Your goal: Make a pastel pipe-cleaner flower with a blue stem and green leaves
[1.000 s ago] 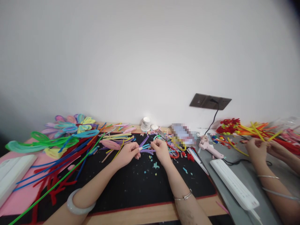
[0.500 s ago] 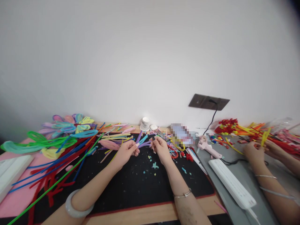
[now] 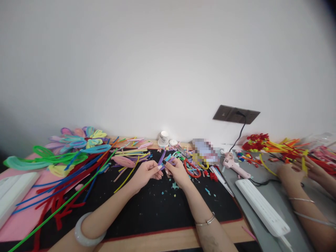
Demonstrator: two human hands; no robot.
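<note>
My left hand (image 3: 147,175) is closed on purple pipe cleaners (image 3: 162,158), held above the back of the black mat (image 3: 154,213). Close against it, my right hand (image 3: 178,172) pinches the same bundle, thumb and finger together. The purple stems point up between the two hands, and a light blue piece (image 3: 167,158) shows beside them. Fingertips of both hands nearly touch. Small teal scraps (image 3: 175,185) lie on the mat just below my right hand.
Pipe cleaners (image 3: 63,189) and fluffy flowers (image 3: 81,139) fill the left side. A paper cup (image 3: 163,139) stands by the wall. On the right are a pink glue gun (image 3: 235,166), a white power strip (image 3: 262,207) and another person's hands (image 3: 294,173) holding a yellow piece (image 3: 304,161).
My hands have come closer together, and the purple and blue stems that were spread between them are now bunched. The other person's hands have moved slightly right and down.
</note>
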